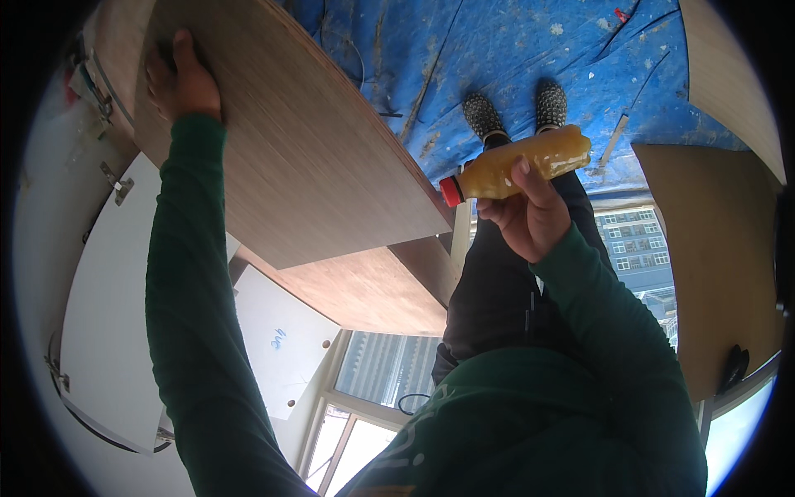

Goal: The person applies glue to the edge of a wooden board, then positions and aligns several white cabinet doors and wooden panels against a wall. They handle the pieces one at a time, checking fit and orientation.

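Observation:
A clear plastic bottle (530, 161) of yellow-orange liquid, its red cap (451, 191) on, lies nearly level in the grip of my right hand (530, 214). The thumb presses on its near side and the other fingers go beneath. My left hand (184, 80) rests on the far left part of a large wood-grain board (315, 132), palm down with the fingers spread apart. Part of that hand's fingers is in shadow by the board's edge.
A blue floor sheet (530, 41) with stains and scraps lies around my shoes (483, 114). White cabinet doors (116, 306) with metal hinges stand at the left. A brown panel (712, 248) stands at the right. Below the wood-grain board is a lighter wooden panel (356, 286).

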Demonstrator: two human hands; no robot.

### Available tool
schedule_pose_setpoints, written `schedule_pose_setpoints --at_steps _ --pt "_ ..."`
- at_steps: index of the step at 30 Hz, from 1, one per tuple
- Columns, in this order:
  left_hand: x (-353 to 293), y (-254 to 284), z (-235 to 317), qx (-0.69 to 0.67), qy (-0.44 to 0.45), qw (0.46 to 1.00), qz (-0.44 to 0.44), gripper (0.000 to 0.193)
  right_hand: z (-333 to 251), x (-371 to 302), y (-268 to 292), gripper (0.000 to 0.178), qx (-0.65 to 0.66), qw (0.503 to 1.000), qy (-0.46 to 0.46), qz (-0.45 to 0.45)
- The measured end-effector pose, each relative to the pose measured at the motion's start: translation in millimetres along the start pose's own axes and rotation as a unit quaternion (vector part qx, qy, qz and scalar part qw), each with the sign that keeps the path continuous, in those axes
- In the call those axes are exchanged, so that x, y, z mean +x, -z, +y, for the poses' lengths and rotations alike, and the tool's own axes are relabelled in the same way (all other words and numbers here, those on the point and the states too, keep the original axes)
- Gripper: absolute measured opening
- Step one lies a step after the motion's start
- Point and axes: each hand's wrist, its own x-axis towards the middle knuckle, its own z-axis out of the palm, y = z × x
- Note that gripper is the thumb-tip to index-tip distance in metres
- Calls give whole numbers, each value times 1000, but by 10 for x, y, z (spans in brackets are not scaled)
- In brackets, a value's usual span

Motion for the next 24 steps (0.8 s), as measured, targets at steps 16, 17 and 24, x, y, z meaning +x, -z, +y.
schedule_pose_setpoints --at_steps 16,17,24 --pt "56 -11 -27 1 8 1000 -13 91 -61 81 -119 51 -39 999 17 -15" --pt "57 -12 -40 0 8 1000 -11 91 -67 76 -120 52 -52 998 24 -18" --pt "39 -16 -39 0 5 1000 -9 91 -97 -77 -28 56 -189 979 54 -46"
